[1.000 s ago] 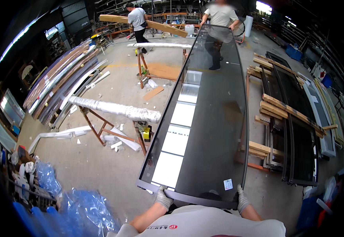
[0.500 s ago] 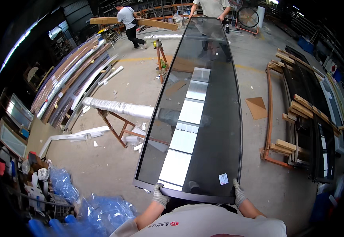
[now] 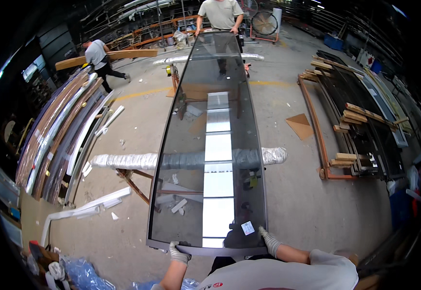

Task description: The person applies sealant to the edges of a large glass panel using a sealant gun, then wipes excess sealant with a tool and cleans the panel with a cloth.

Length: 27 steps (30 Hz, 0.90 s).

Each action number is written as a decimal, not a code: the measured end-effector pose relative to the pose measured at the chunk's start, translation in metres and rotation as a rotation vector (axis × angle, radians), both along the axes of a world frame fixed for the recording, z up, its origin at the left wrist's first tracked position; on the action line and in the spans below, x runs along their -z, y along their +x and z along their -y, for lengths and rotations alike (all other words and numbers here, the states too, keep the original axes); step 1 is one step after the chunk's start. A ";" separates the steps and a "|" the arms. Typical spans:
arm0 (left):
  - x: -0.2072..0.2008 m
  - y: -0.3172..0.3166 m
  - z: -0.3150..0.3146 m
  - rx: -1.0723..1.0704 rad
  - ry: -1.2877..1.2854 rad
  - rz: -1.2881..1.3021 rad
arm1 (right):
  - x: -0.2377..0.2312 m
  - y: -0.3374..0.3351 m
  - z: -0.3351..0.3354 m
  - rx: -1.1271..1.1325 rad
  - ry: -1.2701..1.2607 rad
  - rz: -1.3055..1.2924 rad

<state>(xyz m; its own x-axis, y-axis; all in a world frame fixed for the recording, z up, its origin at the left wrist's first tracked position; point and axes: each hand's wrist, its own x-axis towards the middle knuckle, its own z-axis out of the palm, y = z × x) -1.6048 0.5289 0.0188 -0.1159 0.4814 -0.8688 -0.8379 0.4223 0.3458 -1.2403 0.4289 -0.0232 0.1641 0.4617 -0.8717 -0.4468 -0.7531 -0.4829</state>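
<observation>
A long dark-framed glass panel (image 3: 181, 135) stretches away from me, its glass mirroring a bright strip of light. My left hand (image 3: 179, 254), in a pale glove, grips the near edge close to the left corner. My gloved right hand (image 3: 270, 241) is closed on the right side of the frame by the near corner, beside a white label (image 3: 247, 228). At the far end another person (image 3: 221, 14) holds the panel with both hands. Beneath it run two wrapped trestle bars, a near one (image 3: 118, 161) and a far one (image 3: 253, 56); whether the panel touches them I cannot tell.
Wrapped long profiles (image 3: 58, 130) lie stacked at left. A rack with dark panels and wooden blocks (image 3: 354, 116) stands right. A cardboard piece (image 3: 299, 126) and white foam strips (image 3: 87, 208) lie on the floor. Another person (image 3: 97, 55) carries a long board. Blue plastic film (image 3: 87, 274) lies near left.
The panel now lies across the bars, which show on both its sides; its far end has swung left in view. My hands keep their grip. The person with the board has moved left.
</observation>
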 end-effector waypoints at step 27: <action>-0.022 0.042 0.139 1.327 0.095 -0.140 | -0.308 0.114 -0.004 -0.551 0.625 0.887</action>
<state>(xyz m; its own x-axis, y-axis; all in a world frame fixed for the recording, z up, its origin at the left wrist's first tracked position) -1.5626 0.3903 0.0408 0.3992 0.3559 -0.8450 0.2293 0.8535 0.4679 -1.1266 0.4333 0.2853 0.2391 0.9579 -0.1589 0.5292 -0.2658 -0.8058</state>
